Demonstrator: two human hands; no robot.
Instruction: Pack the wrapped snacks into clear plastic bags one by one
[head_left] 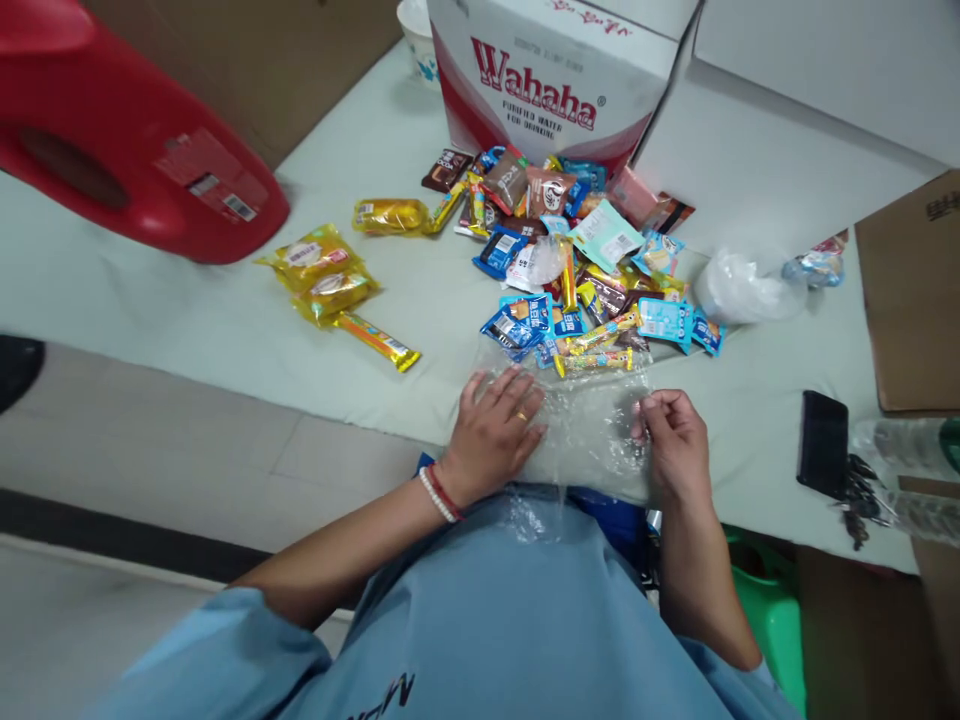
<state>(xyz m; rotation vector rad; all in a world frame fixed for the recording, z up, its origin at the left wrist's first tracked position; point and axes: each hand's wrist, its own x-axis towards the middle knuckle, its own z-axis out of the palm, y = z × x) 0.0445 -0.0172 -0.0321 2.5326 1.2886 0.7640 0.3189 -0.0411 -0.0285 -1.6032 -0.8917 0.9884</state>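
Note:
A clear plastic bag (589,425) lies flat at the near edge of the pale green table (225,320). My left hand (495,430) rests flat on the bag's left part with its fingers stretched out; it wears a ring and wrist beads. My right hand (675,440) pinches the bag's right edge between thumb and fingers. Just beyond the bag lies a heap of small snack packets (577,260) in blue, yellow and brown wrappers. Several yellow packets (326,275) lie apart to the left.
A white Wahaha carton (540,75) stands behind the heap, with another white box (787,130) to its right. A red plastic jug (112,130) lies at the far left. A crumpled clear bag (739,290), a black phone (823,443) with keys and brown cardboard (911,300) sit at right.

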